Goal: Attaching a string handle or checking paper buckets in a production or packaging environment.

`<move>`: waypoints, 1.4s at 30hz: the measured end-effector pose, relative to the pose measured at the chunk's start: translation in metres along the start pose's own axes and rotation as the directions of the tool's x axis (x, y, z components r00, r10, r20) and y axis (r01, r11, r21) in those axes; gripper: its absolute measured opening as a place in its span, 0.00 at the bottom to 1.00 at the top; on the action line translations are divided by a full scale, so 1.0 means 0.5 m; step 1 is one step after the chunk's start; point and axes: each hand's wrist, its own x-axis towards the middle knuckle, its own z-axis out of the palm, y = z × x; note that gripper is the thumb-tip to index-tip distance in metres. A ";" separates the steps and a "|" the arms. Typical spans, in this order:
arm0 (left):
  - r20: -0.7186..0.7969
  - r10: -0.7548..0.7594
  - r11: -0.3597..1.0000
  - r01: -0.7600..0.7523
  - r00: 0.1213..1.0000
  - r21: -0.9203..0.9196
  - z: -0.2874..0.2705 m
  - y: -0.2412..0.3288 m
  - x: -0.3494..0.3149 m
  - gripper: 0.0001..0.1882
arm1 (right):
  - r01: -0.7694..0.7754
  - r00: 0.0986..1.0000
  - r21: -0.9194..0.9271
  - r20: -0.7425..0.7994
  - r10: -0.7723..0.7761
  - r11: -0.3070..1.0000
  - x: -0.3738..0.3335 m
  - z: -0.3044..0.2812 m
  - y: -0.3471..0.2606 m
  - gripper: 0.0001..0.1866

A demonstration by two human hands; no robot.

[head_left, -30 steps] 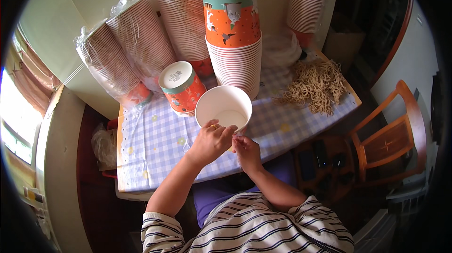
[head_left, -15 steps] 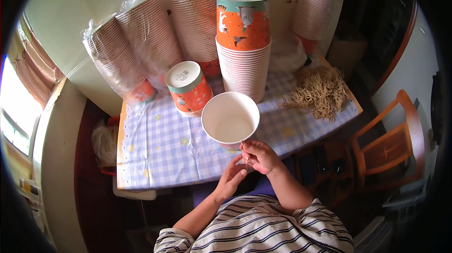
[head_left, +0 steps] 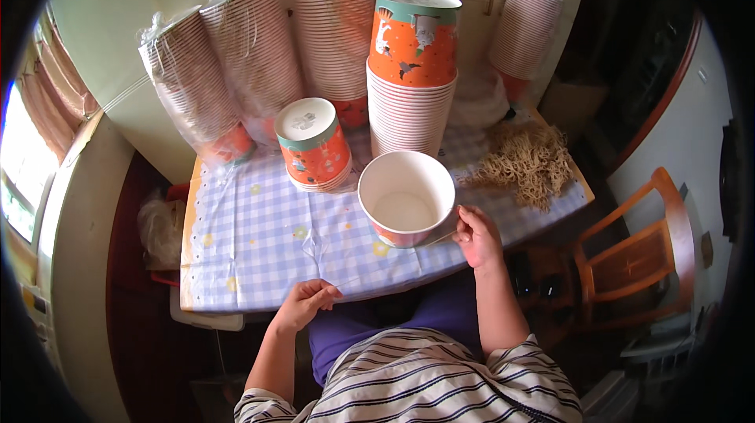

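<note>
A white-lined paper bucket (head_left: 406, 191) with an orange and green outside stands upright near the table's front edge, its mouth facing me. Beside its right rim, my right hand (head_left: 478, 239) is closed in a pinch on a thin pale string (head_left: 440, 240), which runs along the bucket's lower right side. Away to the left, over the table's front edge, my left hand (head_left: 305, 303) has its thumb and fingers pressed together; what they hold, if anything, is too small to make out. Behind the bucket rises a tall stack of upside-down paper buckets (head_left: 412, 112).
A shorter upside-down stack (head_left: 313, 147) stands left of the bucket. Several plastic-wrapped stacks (head_left: 255, 49) line the back. A heap of tan strings (head_left: 528, 162) lies at the table's right. A blue checked cloth (head_left: 259, 242) covers the table; a wooden chair (head_left: 637, 254) stands right.
My hands were close together in front of the bucket. Now they are apart, the left moved left and the right moved right along the bucket. The whole view has shifted slightly.
</note>
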 end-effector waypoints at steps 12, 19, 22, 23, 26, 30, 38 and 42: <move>0.326 -0.028 0.999 0.033 0.945 -0.008 0.114 0.094 0.053 0.14 | 0.623 0.747 -0.723 0.663 0.046 0.299 -0.134 0.201 0.058 0.33; 0.338 -0.206 0.887 0.321 0.918 -0.331 0.093 0.080 0.067 0.25 | 0.490 0.854 -0.849 0.513 0.087 0.195 -0.118 0.176 0.059 0.10; 0.430 -0.209 0.824 0.395 0.878 -0.406 0.082 0.069 0.063 0.25 | 0.552 0.822 -0.794 0.569 -0.005 0.255 -0.108 0.158 0.060 0.05; 0.449 -0.220 0.813 0.418 0.866 -0.406 0.082 0.066 0.061 0.24 | 0.531 0.834 -0.796 0.552 -0.013 0.290 -0.108 0.158 0.055 0.05; 0.474 -0.227 0.800 0.440 0.851 -0.408 0.080 0.054 0.050 0.23 | 0.525 0.842 -0.788 0.537 -0.059 0.320 -0.107 0.150 0.053 0.05; 0.459 -0.202 0.821 0.405 0.865 -0.402 0.083 0.053 0.040 0.18 | 0.500 0.855 -0.788 0.514 -0.061 0.359 -0.106 0.144 0.046 0.06; 0.346 -0.150 0.914 0.264 0.926 -0.309 0.097 0.066 0.027 0.12 | 0.519 0.837 -0.796 0.548 0.005 0.312 -0.106 0.130 0.030 0.09; 0.337 -0.062 0.994 0.088 0.939 -0.063 0.106 0.093 0.018 0.13 | 0.581 0.780 -0.719 0.625 -0.011 0.381 -0.121 0.154 0.027 0.23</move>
